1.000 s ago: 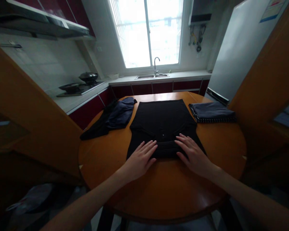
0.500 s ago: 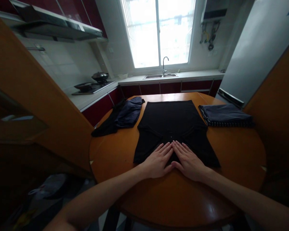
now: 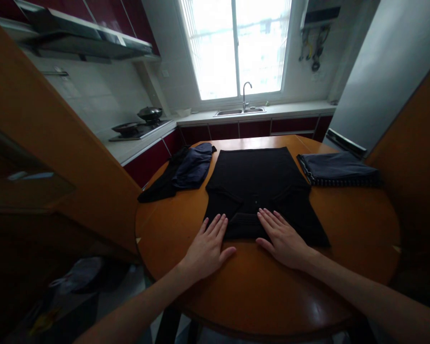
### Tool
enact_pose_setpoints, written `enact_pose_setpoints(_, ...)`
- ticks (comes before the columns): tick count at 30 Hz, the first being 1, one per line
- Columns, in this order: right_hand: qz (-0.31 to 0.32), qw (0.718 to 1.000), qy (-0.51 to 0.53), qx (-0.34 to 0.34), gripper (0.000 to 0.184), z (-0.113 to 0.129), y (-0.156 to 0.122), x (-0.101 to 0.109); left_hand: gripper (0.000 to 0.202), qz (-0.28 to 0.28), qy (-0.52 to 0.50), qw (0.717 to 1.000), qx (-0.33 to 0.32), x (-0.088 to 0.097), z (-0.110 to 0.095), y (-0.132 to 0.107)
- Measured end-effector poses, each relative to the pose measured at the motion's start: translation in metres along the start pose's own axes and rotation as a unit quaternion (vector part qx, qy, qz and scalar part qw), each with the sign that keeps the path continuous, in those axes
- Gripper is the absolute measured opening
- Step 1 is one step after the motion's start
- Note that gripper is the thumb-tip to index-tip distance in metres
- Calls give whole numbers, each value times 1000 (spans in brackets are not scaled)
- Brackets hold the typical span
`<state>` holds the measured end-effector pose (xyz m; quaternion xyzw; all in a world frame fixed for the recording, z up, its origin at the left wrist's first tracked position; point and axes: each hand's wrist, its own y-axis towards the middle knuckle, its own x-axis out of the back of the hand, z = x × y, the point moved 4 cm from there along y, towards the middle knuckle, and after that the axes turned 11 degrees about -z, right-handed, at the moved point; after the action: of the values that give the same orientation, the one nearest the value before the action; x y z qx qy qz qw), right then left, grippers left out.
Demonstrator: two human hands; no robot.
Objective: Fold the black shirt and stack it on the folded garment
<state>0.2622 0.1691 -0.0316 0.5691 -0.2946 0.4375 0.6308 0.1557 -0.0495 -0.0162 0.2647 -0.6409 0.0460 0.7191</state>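
Note:
A black shirt lies spread flat on the round wooden table, its sleeves and a small light mark near the neckline towards me. My left hand rests flat at the shirt's near left corner, fingers stretched over the cloth and thumb pointing right. Near the middle of the shirt's close edge, my right hand lies flat with its fingertips on the fabric. Neither hand grips anything. The cloth under both sets of fingers is hidden.
Dark crumpled clothes lie at the table's left. On the right sits a folded grey-blue stack of clothes. Beyond the table are a sink, a stove with pans and a fridge. A wooden panel stands at the left.
My left hand has slid left, away from my right hand, to the shirt's near left corner. My right hand has stayed about where it was. The view has shifted slightly.

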Motion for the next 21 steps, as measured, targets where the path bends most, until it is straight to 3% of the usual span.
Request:
enact_pose_setpoints(9,12,1000,-5,-6,73,1,2,3,78,14,23,999,25,3,10,-22)
enact_pose_setpoints(16,15,1000,-5,-5,74,0,2,3,78,4,53,999,4,7,12,-39)
enact_pose_setpoints(19,16,1000,-6,-3,74,0,2,2,83,-15,67,998,12,13,7,-32)
enact_pose_setpoints(21,12,1000,-9,-3,75,1,2,1,85,-31,64,997,15,20,-3,-16)
